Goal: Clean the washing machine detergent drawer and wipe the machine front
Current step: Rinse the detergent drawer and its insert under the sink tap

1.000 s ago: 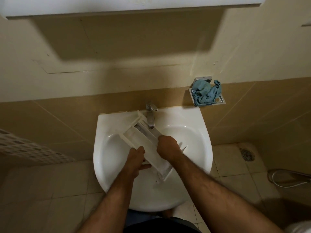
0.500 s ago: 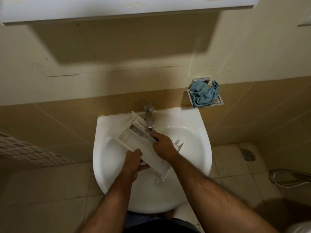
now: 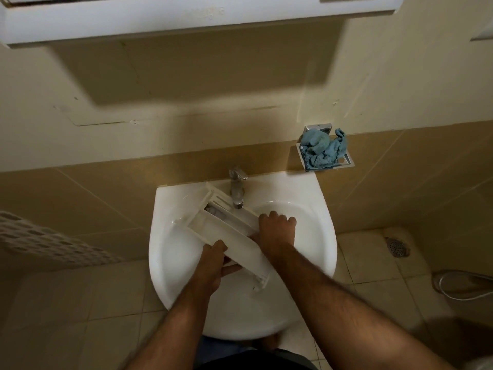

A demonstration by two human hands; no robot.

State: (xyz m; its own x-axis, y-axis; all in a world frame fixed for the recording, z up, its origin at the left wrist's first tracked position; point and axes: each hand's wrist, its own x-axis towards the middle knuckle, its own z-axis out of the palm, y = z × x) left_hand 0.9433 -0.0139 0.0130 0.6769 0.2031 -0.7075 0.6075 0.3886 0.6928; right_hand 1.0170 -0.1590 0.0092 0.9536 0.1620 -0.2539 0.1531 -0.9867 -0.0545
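Both forearms are bare and hairy, no sleeves showing; a dark garment and blue cloth below the sink.

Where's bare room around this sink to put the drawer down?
Bare basin lies right of the right hand, toward the sink rim, and below the left hand, by the near rim. The flat ledge right of the tap is bare too. The drawer crowds the basin's left and centre; a blue cloth fills the wall dish.
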